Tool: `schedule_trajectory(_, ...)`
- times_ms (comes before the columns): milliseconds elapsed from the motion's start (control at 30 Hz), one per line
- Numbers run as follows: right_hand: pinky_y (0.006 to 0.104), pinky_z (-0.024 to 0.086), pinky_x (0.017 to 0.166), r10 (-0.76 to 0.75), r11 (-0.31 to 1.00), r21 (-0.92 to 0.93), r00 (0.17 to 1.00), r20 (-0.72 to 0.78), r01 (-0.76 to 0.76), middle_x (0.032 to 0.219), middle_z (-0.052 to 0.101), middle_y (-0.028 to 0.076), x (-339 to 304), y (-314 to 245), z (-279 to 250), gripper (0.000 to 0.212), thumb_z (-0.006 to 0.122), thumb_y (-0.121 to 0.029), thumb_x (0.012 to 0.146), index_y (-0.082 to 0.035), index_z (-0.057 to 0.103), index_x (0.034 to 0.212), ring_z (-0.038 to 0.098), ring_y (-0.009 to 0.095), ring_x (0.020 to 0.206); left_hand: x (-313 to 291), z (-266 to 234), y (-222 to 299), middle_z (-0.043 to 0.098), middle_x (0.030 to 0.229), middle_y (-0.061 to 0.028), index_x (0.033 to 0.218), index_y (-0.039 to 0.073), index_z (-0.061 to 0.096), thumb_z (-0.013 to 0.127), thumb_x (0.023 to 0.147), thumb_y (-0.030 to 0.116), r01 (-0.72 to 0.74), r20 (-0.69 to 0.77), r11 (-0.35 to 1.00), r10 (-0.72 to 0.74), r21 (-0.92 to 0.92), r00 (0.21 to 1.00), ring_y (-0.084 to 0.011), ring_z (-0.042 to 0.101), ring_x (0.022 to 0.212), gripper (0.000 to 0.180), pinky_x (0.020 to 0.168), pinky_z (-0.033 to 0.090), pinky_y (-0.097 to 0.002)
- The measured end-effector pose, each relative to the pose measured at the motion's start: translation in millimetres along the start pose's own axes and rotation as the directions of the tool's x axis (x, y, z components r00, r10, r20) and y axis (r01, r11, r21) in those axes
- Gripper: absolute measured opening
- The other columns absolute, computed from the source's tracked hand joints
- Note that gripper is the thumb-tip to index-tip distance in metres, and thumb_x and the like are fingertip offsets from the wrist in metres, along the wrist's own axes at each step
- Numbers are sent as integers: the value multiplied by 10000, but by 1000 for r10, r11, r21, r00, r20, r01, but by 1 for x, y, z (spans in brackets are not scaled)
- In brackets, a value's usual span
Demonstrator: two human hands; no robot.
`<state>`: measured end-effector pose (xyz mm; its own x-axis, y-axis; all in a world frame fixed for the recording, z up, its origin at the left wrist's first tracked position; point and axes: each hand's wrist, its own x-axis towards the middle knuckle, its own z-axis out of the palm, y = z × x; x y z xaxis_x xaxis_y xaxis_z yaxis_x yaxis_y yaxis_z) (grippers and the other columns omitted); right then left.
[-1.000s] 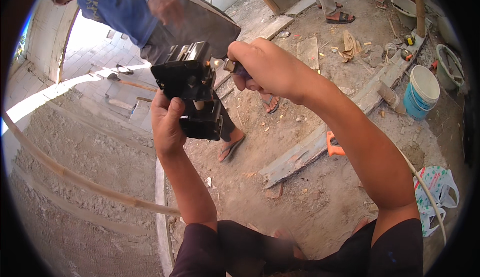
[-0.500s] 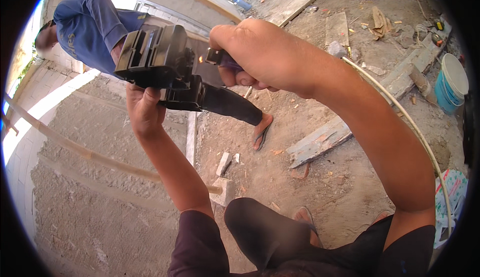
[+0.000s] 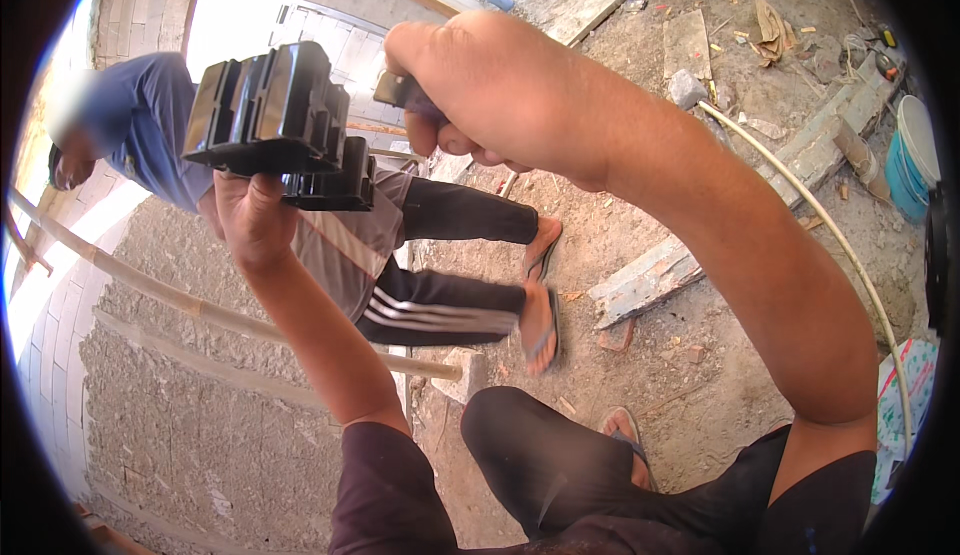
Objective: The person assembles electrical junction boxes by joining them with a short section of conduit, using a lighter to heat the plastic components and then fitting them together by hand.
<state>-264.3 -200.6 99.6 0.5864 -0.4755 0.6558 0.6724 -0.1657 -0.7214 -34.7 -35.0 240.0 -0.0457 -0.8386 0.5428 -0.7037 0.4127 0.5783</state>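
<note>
Raised in front of me, my left hand [image 3: 258, 217] grips a glossy black plastic piece [image 3: 268, 105] from below. The piece is ridged and stepped, with a smaller black block-like part on its lower right side. My right hand [image 3: 490, 85] is closed around a small lighter [image 3: 396, 91]. The lighter's metal top points left toward the black piece, with a gap between them. No flame shows on it now. Most of the lighter's body is hidden inside my fingers.
Behind my left arm a person in a blue top [image 3: 160, 135] bends over. A bamboo pole [image 3: 170, 295] crosses the left side before a rough plastered wall [image 3: 210, 425]. Planks [image 3: 650, 280] and rubble lie on the dirt floor. A blue bucket [image 3: 905, 180] and a curved pale pipe [image 3: 815, 220] are at right.
The small flame at the lighter's top is gone. The black piece has shifted left, away from the lighter. The other person has moved left and lower, with both feet now showing.
</note>
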Motion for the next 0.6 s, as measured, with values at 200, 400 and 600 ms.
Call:
schedule_trajectory(200,252,324,455,141,977,181,978,-156,-112,590,537,27,4,1,6,460,488,-398,950,5,659,812,402,82,479,11,-3,18,711,1071,-89,1210,-10,616,854,810,333,-8,19,999,7,51,1000,-192,691,955,577,887,549,-341)
schedule_trajectory(400,262,313,462,-63,996,43,966,-252,76,557,509,13,19,6,-2,457,522,-408,921,6,664,789,386,71,476,44,19,64,702,1104,-121,1272,-49,584,740,929,360,23,106,978,-45,205,993,-187,702,956,556,850,581,-332)
schedule_trajectory(600,367,504,680,-46,999,-12,950,-308,44,611,631,159,26,-12,-4,514,485,-387,881,27,633,613,607,264,608,62,42,105,697,1096,-189,1310,-26,541,592,1023,349,9,152,940,-65,342,986,-276,729,944,475,820,619,-412)
